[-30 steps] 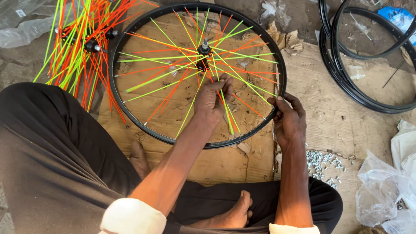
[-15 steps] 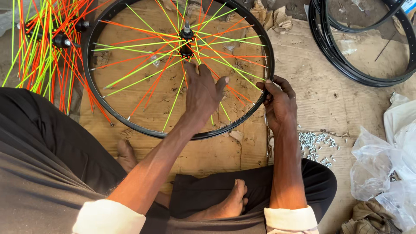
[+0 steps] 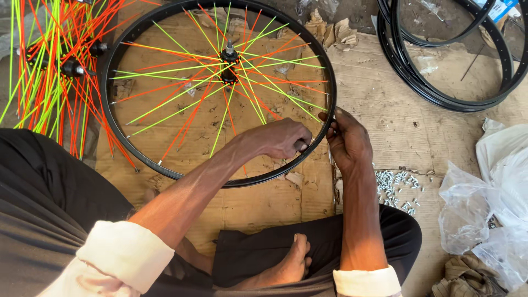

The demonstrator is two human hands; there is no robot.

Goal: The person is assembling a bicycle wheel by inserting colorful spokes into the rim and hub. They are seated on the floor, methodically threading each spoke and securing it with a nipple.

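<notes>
A black bicycle wheel rim (image 3: 113,132) with orange and green spokes and a centre hub (image 3: 229,58) lies flat on cardboard in front of me. My left hand (image 3: 283,137) reaches inside the rim near its right edge, fingers curled around a spoke end. My right hand (image 3: 346,140) grips the rim's right edge from outside, fingers on the rim wall. My crossed legs and a bare foot (image 3: 294,258) are below the wheel.
A bundle of loose orange and green spokes with hubs (image 3: 49,71) lies at the left. Stacked bare black rims (image 3: 440,93) sit at the upper right. Small metal nipples (image 3: 396,187) are scattered right of my wrist. Clear plastic bags (image 3: 489,203) lie at the far right.
My left hand has moved from the middle of the spokes toward the rim's right edge and closed on a spoke. The right hand stays on the rim.
</notes>
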